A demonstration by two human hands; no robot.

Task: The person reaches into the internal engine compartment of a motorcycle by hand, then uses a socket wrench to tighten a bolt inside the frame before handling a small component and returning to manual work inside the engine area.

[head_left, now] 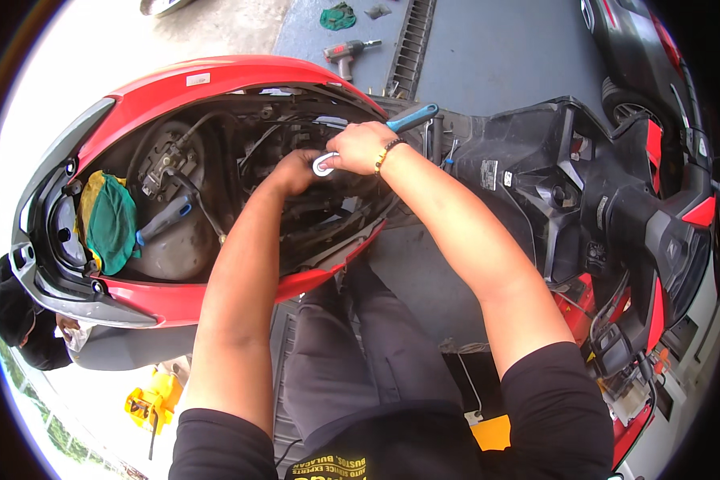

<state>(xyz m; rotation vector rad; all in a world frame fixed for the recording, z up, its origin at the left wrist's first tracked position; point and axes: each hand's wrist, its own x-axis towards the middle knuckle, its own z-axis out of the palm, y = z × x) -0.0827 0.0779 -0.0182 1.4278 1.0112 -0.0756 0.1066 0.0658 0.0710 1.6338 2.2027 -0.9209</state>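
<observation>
A red scooter body (160, 88) lies open before me, its dark engine bay exposed. My right hand (358, 148) is closed on a ratchet wrench (412, 118); its blue handle sticks out past my wrist, and a round, bright head shows at my fingertips. Directly beside that head, my left hand (298, 170) reaches down into the bay with its fingers curled; what they grip is hidden. Further left in the bay rest a second blue-and-grey tool handle (166, 222) and a green cloth (110, 220) over something yellow.
An impact wrench (346, 54) and another green cloth (338, 16) lie on the floor beyond, near a drain grate (412, 48). The scooter's black front part (536, 172) is to my right. At the left edge, a person in black (28, 320) is beside a grey seat (136, 348).
</observation>
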